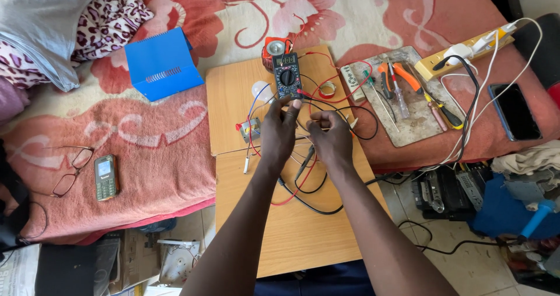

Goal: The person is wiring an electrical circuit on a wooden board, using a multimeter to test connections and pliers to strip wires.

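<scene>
Both hands meet over the far part of a light wooden board [280, 226] that serves as the table, laid partly on a bed with a red and cream flowered blanket [169, 138]. The left hand [279, 129] has its fingers drawn together, the tips pinching a thin lead right at the lower edge of a black multimeter [287, 76] with a round dial, which lies just beyond the fingertips. The right hand [331, 135] sits just beside the left, its fingers curled around black and red wires [306, 185] that loop under both wrists and trail toward the near edge of the board; exactly what it grips is hidden by the knuckles. To the left of the left hand lie a small metal part with a red tip [249, 129] and a white bulb [262, 90]. Beyond the meter stands a small orange device [276, 46]. Right of the hands, well apart, a grey slab [417, 126] carries orange-handled pliers [402, 74] and screwdrivers. On the blanket lie a blue box [160, 62], spectacles [70, 170] and a small keypad phone [106, 176].
</scene>
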